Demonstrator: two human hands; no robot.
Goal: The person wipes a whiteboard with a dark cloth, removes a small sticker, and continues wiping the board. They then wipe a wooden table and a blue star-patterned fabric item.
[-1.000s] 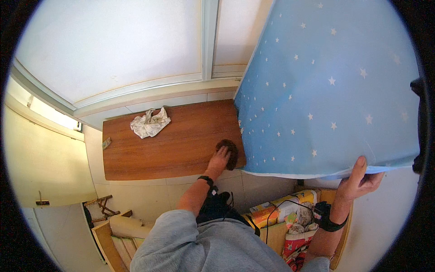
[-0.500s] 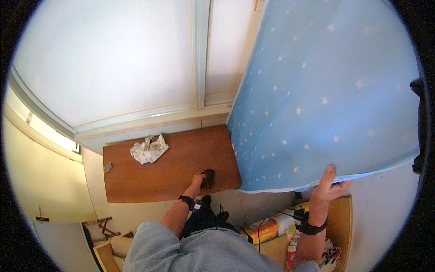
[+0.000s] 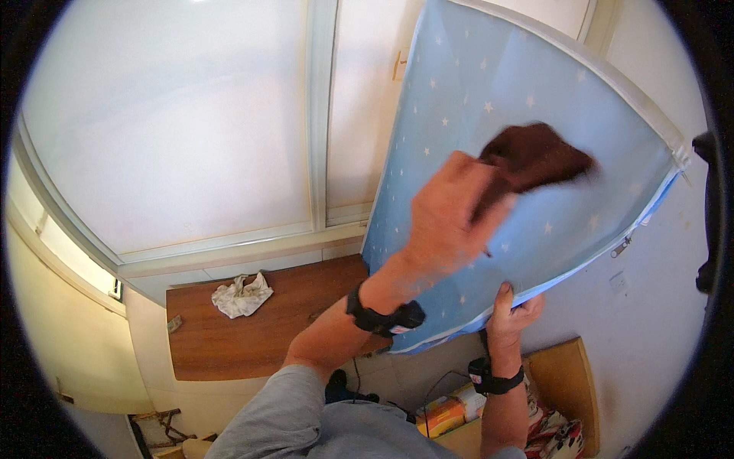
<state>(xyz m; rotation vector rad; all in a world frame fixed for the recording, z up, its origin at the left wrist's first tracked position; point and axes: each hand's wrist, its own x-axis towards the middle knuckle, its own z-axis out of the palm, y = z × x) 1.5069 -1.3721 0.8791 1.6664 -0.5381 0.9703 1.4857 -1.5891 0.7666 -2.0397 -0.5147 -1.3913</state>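
A tall light-blue fabric cover (image 3: 550, 229) with white stars stands at the right, its pale top rim now in view. My right hand (image 3: 514, 315) grips the cover's near lower edge, thumb on the starred face and fingers behind. My left hand (image 3: 455, 214) is closed round a dark brown cloth (image 3: 539, 157), raised in front of the starred face. Hand and cloth are blurred, and whether the cloth touches the cover I cannot tell. A zipper pull (image 3: 621, 246) hangs at the cover's right edge.
A brown wooden tabletop (image 3: 229, 344) lies low at the left, bearing a crumpled white cloth (image 3: 241, 296). Behind are frosted sliding panels (image 3: 206, 138). A wooden box (image 3: 562, 367) holding patterned fabric stands near my right arm, with a yellow-orange carton (image 3: 443, 417) beside it.
My left hand has risen from the tabletop to the cover's front, carrying the brown cloth. My right hand still grips the edge, slightly further left. The view has shifted, showing the cover's top.
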